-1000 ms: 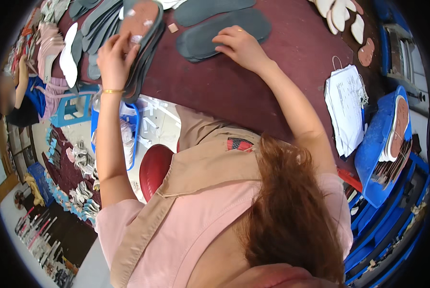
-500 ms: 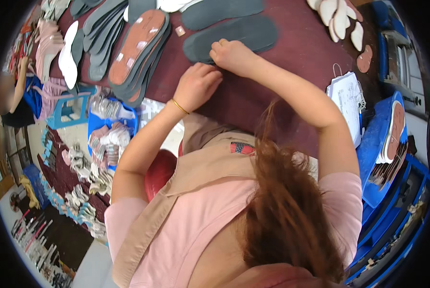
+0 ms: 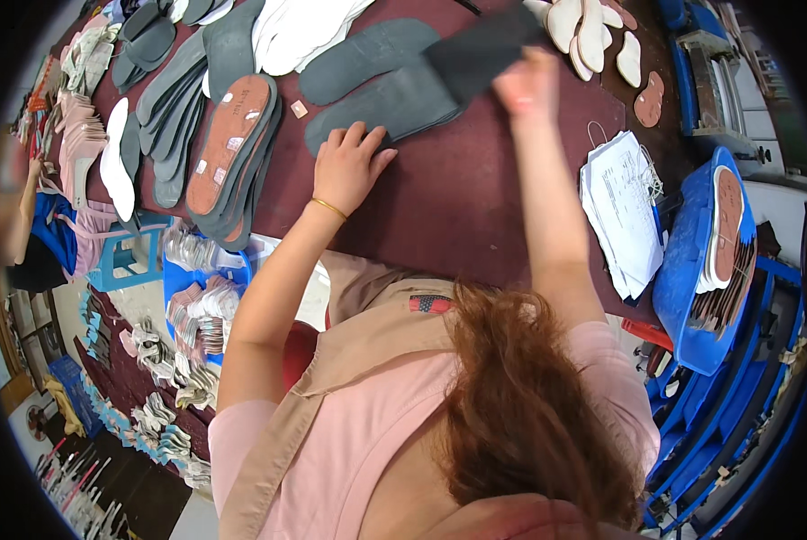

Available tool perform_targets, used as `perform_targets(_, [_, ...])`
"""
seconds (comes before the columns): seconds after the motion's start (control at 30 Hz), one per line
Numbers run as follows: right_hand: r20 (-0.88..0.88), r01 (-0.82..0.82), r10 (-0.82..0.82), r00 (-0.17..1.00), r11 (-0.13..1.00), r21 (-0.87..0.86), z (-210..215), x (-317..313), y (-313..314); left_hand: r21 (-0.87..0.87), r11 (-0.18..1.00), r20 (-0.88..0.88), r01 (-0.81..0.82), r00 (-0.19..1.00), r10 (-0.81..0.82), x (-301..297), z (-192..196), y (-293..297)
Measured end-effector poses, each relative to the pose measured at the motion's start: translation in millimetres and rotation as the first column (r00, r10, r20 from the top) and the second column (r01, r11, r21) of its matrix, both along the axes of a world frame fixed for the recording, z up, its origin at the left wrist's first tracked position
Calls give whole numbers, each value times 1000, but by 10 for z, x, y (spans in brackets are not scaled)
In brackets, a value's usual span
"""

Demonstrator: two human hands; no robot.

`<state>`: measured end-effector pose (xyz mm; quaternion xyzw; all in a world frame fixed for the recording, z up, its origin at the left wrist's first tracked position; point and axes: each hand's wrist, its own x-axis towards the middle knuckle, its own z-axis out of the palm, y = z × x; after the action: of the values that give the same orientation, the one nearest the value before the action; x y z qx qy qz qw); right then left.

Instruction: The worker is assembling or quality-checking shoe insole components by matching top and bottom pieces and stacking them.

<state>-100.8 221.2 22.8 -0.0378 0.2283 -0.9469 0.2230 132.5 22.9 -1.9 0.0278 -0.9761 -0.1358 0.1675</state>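
Observation:
Dark grey sole pieces (image 3: 381, 108) lie on the maroon table in front of me. My left hand (image 3: 349, 166) rests at their near left end, fingers apart and fingertips touching the edge. Blurred by motion, my right hand (image 3: 527, 83) is closed on the edge of a darker sole piece (image 3: 480, 54), which is raised at a slant over the right end of the others. Whether it is still joined to the one below cannot be made out. Just beyond lies another grey sole (image 3: 367, 58). A small pale square (image 3: 299, 109) sits to the left.
Leftward are a stack of soles topped by a brown one (image 3: 230, 144), fanned grey soles (image 3: 174, 117) and white pieces (image 3: 300, 31). Papers (image 3: 621, 211) lie at the right edge, beside a blue bin (image 3: 691, 270) of insoles. Another person's arm (image 3: 27, 202) shows far left.
My right hand has moved right and away from my left hand, lifting a dark sole piece. The left hand's fingers have spread at the sole's end. The whole view has shifted slightly.

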Motion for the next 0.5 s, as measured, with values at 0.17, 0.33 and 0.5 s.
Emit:
perform_targets(0.17, [-336, 188, -140, 931, 976, 113, 1021, -91, 1480, 29, 1000, 84, 7, 996, -9, -216, 192, 56])
perform_targets(0.33, [-346, 268, 405, 846, 239, 933, 600, 571, 1380, 83, 997, -34, -1, 999, 4, -538, 255, 81])
perform_targets(0.5, [-477, 494, 567, 671, 137, 858, 341, 453, 1154, 204, 927, -195, 314, 941, -276, -631, 304, 647])
